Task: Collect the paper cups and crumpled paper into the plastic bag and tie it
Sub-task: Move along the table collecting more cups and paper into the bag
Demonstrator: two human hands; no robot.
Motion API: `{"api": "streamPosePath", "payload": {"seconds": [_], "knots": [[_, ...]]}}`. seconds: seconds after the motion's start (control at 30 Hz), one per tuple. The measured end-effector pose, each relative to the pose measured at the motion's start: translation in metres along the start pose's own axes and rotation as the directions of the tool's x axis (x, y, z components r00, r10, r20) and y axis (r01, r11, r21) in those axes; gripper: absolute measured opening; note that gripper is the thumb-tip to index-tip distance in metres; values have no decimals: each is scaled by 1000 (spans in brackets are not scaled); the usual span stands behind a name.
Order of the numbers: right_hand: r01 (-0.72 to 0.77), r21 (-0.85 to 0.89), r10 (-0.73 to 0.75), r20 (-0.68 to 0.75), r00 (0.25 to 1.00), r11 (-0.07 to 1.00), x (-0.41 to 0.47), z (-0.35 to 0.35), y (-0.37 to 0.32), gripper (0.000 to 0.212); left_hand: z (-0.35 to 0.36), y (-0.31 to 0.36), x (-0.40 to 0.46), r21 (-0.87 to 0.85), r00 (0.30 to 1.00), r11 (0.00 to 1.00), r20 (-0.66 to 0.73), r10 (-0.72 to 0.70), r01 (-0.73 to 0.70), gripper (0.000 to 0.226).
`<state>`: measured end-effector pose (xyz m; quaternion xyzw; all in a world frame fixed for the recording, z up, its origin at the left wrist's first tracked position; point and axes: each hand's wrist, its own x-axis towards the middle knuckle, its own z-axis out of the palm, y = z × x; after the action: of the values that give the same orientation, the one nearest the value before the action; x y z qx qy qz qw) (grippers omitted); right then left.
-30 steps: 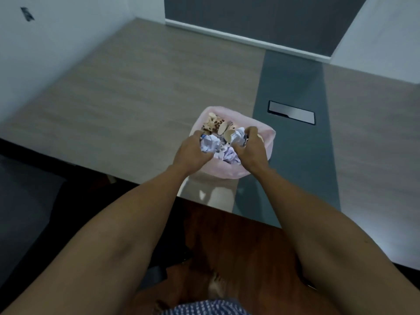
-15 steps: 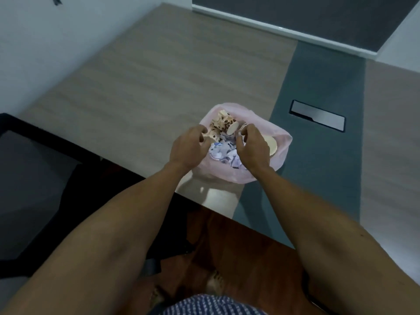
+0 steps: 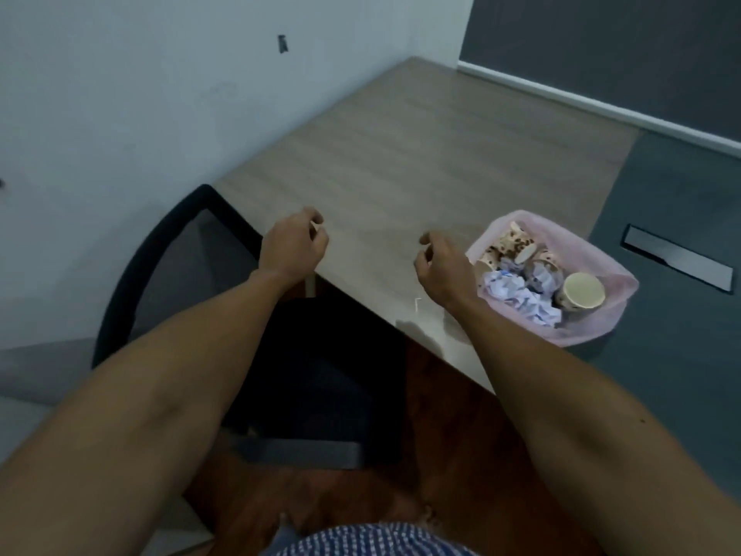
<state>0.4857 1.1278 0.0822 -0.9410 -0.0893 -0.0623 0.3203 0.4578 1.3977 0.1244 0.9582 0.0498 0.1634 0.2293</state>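
The bag (image 3: pixel 601 327) sits open on the table (image 3: pixel 401 154) near its front edge, straddling the line between the pale wood and the grey strip (image 3: pixel 673 218). Inside lie at least 3 spotted cups (image 3: pixel 583 291) on their sides and 2 or so wads of paper (image 3: pixel 517 292). No loose cup or paper shows elsewhere on the table, so collecting looks done and tying is the step in hand.

Neither hand is on the bag. The left hand (image 3: pixel 292 250) hovers over the table's front left corner, fingers loosely curled; something thin and pale shows at its fingertips, but I cannot tell what it is or whether it is pinched. The right hand (image 3: pixel 443 270) hangs just left of the bag, fingers curled and seemingly empty; whether it brushes the rim is unclear. A small pale scrap (image 3: pixel 417 305) lies on the table by the right wrist.

Next, judging from this, both hands need to return to the rim, gather its opposite sides above the cups and knot them. The plastic is thin and slack, so it should bunch easily, though the cups could roll out if the bag tips.

The table is wood-grain laminate with a grey band holding a metal cable hatch (image 3: pixel 677 258). A white wall (image 3: pixel 140 94) runs along its left edge, a dark panel (image 3: pixel 621 42) along the far edge. A black mesh chair (image 3: pixel 168 266) stands at the left corner, over a reddish floor (image 3: pixel 461 435).
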Motion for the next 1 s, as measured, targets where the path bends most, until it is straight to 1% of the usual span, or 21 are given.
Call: {"api": "streamPosePath", "payload": {"seconds": [0.1, 0.23, 0.33, 0.5, 0.63, 0.77, 0.9, 1.0], "knots": [[15, -3, -15, 68, 998, 1000, -12, 36, -41, 29, -35, -56, -3, -6, 1000, 1000, 17, -25, 25, 24], [4, -27, 1, 202, 979, 1000, -34, 89, -96, 45, -77, -128, -6, -12, 999, 1000, 35, -24, 24, 27], [-17, -50, 31, 313, 949, 999, -50, 126, -132, 59, -100, -176, -11, 1, 999, 1000, 37, -24, 24, 31], [-37, -56, 59, 475, 878, 998, -77, 174, -181, 85, -121, -241, -21, 11, 993, 998, 99, -65, 65, 49], [-9, -67, 48, 600, 799, 998, -97, 210, -209, 109, -121, -275, -27, 18, 987, 997, 147, -71, 69, 58], [-6, -17, 16, 711, 703, 1000, -117, 244, -228, 132, -116, -300, -25, -21, 971, 996, 223, -85, 92, 60], [25, 42, -48, 780, 624, 999, -139, 278, -242, 142, -110, -311, -19, -129, 982, 990, 188, -31, 56, 44], [39, 64, -75, 801, 594, 997, -154, 297, -249, 147, -105, -315, -10, -157, 983, 985, 181, -39, 69, 42]]}}
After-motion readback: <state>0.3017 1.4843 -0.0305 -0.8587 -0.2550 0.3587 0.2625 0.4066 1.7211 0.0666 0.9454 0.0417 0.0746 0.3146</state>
